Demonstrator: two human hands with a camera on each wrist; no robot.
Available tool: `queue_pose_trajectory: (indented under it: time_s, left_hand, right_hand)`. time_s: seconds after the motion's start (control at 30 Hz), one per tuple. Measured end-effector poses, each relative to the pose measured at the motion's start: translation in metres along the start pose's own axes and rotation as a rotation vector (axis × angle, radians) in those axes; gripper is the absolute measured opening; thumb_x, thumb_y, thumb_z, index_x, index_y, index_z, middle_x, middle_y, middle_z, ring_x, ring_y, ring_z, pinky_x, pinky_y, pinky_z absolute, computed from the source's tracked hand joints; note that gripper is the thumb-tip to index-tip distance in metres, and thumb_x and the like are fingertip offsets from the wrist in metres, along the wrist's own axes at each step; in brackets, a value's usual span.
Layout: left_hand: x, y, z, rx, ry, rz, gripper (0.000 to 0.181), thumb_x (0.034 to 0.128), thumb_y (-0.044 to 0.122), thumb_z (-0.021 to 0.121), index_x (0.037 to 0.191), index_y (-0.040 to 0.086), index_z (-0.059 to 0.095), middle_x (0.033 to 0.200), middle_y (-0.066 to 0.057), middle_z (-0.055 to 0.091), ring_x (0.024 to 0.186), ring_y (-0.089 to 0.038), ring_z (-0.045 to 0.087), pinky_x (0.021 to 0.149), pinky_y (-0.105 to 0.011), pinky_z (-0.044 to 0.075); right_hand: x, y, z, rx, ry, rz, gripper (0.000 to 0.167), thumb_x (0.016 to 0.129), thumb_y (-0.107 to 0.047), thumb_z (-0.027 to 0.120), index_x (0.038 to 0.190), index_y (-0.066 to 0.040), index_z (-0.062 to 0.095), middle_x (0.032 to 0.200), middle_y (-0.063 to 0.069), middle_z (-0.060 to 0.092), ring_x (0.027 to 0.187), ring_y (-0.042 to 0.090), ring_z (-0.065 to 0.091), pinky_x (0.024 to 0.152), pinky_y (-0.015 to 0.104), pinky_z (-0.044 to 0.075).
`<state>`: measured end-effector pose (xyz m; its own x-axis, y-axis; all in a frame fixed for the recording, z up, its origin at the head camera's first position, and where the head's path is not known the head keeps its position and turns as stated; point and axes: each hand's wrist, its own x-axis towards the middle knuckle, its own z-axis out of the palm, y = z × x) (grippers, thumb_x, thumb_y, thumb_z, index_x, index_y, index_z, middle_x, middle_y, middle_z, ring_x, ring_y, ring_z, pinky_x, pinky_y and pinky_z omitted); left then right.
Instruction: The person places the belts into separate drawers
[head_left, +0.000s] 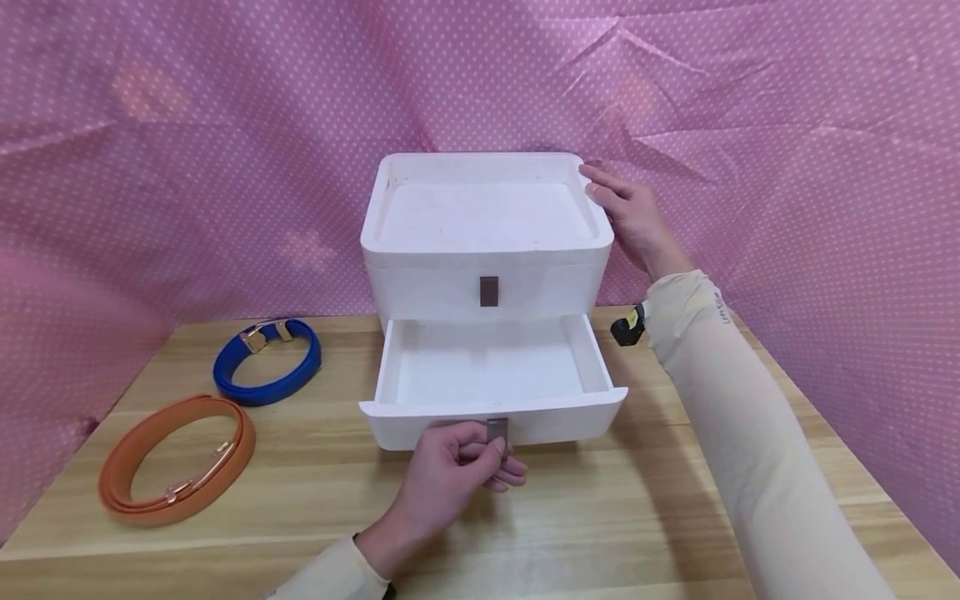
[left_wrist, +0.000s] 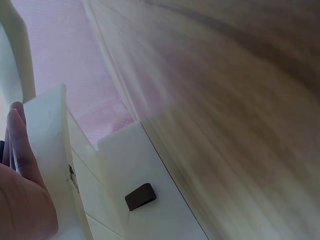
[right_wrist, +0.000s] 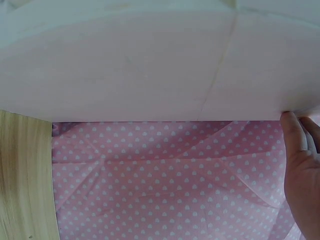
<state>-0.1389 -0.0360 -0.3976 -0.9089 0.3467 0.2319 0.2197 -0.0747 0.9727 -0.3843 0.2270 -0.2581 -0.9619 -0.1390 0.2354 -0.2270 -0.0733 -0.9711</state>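
A white drawer cabinet [head_left: 427, 287] stands at the back of the table, one drawer [head_left: 558, 423] pulled out with nothing visible inside. My left hand [head_left: 450, 467] pinches the brown pull tab [head_left: 497, 430] on that drawer's front. In the left wrist view, my left hand [left_wrist: 22, 185] is at the drawer front, and a lower closed drawer [left_wrist: 165, 215] with a brown tab [left_wrist: 140, 196] shows beneath. My right hand [head_left: 630, 218] rests against the cabinet's right side, fingertips at its top rim. The right wrist view shows the right hand [right_wrist: 302, 165] touching the white side wall.
To the left lie two coiled belts with gold-coloured buckles, a blue belt [head_left: 300, 375] behind and an orange belt [head_left: 123, 467] in front. The wooden table [head_left: 300, 533] is enclosed by pink dotted cloth [head_left: 480, 75]. Above the open drawer is a closed drawer with a brown tab [head_left: 489, 292].
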Motion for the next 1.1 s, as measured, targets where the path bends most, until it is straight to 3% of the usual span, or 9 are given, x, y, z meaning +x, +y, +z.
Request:
queue_pose_trajectory:
  time_s: [0.3, 0.83, 0.93, 1.1]
  left_hand:
    - [-0.002, 0.002, 0.0, 0.02, -0.017, 0.017, 0.018, 0.0975, 0.005, 0.06, 0.086, -0.009, 0.064, 0.083, -0.015, 0.073, 0.078, -0.029, 0.073, 0.066, -0.039, 0.062]
    - [-0.004, 0.003, 0.0, -0.022, -0.023, -0.038, 0.025, 0.0984, 0.011, 0.061, 0.086, -0.011, 0.062, 0.086, -0.019, 0.072, 0.082, -0.032, 0.072, 0.07, -0.041, 0.061]
    - [-0.006, 0.01, -0.004, 0.018, -0.009, -0.103, 0.028, 0.0976, 0.017, 0.064, 0.086, -0.009, 0.065, 0.08, -0.017, 0.072, 0.077, -0.03, 0.072, 0.07, -0.041, 0.061]
    - [-0.012, 0.032, -0.015, 0.177, 0.019, -0.17, 0.024, 0.0971, 0.021, 0.065, 0.09, -0.001, 0.071, 0.076, -0.009, 0.072, 0.073, -0.025, 0.072, 0.066, -0.039, 0.062]
  right_hand:
    - [0.001, -0.002, 0.002, 0.006, -0.005, -0.027, 0.044, 0.098, -0.018, 0.063, 0.141, -0.012, 0.054, 0.149, 0.007, 0.046, 0.129, 0.025, 0.05, 0.09, 0.024, 0.054]
    - [0.002, 0.001, 0.0, 0.045, 0.001, -0.035, 0.044, 0.098, -0.015, 0.063, 0.14, -0.009, 0.054, 0.147, 0.009, 0.047, 0.126, 0.025, 0.052, 0.085, 0.022, 0.055]
    - [0.002, 0.001, 0.0, 0.048, -0.003, -0.03, 0.044, 0.097, -0.015, 0.064, 0.14, -0.009, 0.054, 0.147, 0.009, 0.047, 0.125, 0.026, 0.053, 0.085, 0.022, 0.055]
    - [0.002, 0.001, 0.0, 0.06, -0.005, -0.032, 0.044, 0.097, -0.015, 0.064, 0.14, -0.009, 0.054, 0.147, 0.008, 0.047, 0.125, 0.026, 0.053, 0.085, 0.022, 0.055]
